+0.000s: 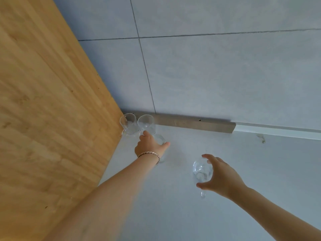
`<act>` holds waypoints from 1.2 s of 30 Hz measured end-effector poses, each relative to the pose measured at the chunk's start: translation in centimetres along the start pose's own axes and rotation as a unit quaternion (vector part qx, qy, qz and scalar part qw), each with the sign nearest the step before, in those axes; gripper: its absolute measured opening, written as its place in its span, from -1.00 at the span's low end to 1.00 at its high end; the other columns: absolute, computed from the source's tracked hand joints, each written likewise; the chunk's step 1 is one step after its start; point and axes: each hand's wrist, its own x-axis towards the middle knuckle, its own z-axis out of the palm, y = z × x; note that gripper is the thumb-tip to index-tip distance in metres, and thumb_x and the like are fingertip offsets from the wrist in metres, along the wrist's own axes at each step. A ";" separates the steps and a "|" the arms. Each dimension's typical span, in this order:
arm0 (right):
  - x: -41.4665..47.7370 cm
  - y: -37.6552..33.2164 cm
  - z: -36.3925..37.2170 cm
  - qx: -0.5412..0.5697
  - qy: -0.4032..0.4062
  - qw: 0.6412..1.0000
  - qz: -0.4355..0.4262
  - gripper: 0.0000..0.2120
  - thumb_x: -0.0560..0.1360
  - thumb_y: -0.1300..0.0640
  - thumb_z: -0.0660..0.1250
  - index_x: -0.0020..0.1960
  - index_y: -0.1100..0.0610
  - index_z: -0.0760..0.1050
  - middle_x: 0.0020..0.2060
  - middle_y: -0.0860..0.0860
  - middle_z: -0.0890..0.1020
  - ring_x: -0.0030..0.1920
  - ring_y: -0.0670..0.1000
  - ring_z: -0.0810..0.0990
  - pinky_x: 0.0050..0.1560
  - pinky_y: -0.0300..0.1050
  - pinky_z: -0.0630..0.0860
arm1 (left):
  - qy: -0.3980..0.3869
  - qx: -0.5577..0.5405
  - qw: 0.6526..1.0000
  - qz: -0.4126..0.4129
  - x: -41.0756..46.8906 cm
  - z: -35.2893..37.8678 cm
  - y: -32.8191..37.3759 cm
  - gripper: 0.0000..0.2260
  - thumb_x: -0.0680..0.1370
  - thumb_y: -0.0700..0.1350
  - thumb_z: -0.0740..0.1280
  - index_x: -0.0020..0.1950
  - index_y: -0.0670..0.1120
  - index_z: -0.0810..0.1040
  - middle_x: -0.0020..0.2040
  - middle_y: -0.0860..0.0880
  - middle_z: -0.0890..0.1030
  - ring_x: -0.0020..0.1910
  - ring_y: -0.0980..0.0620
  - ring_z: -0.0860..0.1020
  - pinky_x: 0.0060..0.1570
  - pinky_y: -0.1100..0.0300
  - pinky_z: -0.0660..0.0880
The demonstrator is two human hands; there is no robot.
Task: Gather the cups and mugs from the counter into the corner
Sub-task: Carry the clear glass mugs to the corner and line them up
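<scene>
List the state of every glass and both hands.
Clear glass nearest the wooden panel: upright, empty, in the corner.
Second clear glass: upright, empty, beside it.
Third clear glass: gripped by the left hand.
Clear handled glass mug: upright; right hand open around it.

2 bare forearms enter from below, with no sleeves in view. The left hand (pixel 147 145) has a thin beaded bracelet (pixel 149 153) at the wrist. The right hand (pixel 220 176) wears nothing.
</scene>
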 end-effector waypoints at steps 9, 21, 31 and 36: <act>2.1 -1.4 1.3 0.012 0.044 0.995 0.089 -0.14 0.22 -0.09 0.54 0.42 -0.08 0.20 0.27 -0.06 0.46 0.18 -0.02 0.52 0.09 -0.17 0.47 | -0.041 -0.015 0.998 0.042 5.3 3.6 2.7 -0.31 0.37 0.17 0.42 0.28 -0.22 0.26 0.25 -0.17 0.45 0.18 -0.19 0.51 0.04 0.02 0.46; 6.2 -3.3 2.2 0.019 0.056 0.990 0.129 -0.13 0.23 -0.08 0.54 0.43 -0.07 0.19 0.30 -0.05 0.45 0.24 0.00 0.49 0.18 -0.12 0.46 | -0.196 0.069 0.906 0.369 10.6 2.1 1.9 -0.34 0.37 -0.17 0.40 0.44 0.04 0.25 0.51 -0.02 0.18 0.47 -0.09 0.20 0.41 0.03 0.29; 15.7 -5.2 1.7 0.035 0.095 0.987 0.127 -0.11 0.29 0.07 0.51 0.49 0.02 0.10 0.35 0.09 0.30 0.25 0.14 0.47 0.22 -0.03 0.48 | -0.201 0.058 0.896 0.392 15.0 1.2 3.2 -0.38 0.44 -0.22 0.42 0.46 -0.04 0.27 0.43 -0.08 0.31 0.39 -0.09 0.35 0.39 0.10 0.28; 18.5 -5.7 1.6 0.041 0.097 0.986 0.128 -0.09 0.32 0.12 0.50 0.51 0.01 0.05 0.37 0.09 0.20 0.20 0.14 0.50 0.16 -0.05 0.52 | -0.205 0.068 0.889 0.403 15.7 1.5 3.4 -0.39 0.45 -0.24 0.40 0.45 -0.03 0.27 0.41 -0.06 0.32 0.36 -0.08 0.38 0.35 0.09 0.35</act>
